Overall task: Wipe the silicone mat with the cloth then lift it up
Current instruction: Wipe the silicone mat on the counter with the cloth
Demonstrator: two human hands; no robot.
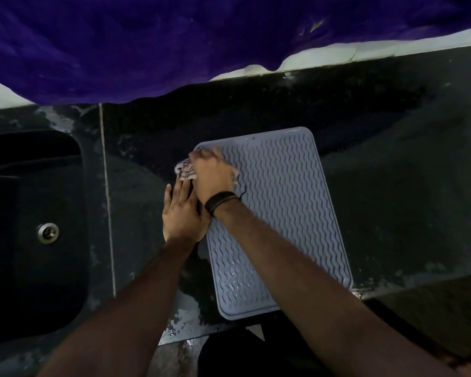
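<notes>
On the dark stone countertop (392, 200), a grey-blue silicone mat (283, 213) with wavy ridges is laid flat, its near end reaching the counter's front edge. At the mat's far-left corner, a striped cloth (182, 170) is pressed down under the right hand (212, 175), which is closed over it; that hand is blurred, so the exact finger grip can't really be made out. A black wristband (220, 202) is worn on that wrist. The left hand (181, 213) is spread flat, fingers together, on the counter just beside the mat's left edge, touching it. A dark sink (25, 213) with a metal drain (48, 232) is seen off to the left, and purple fabric (147, 36) is draped across the top.
</notes>
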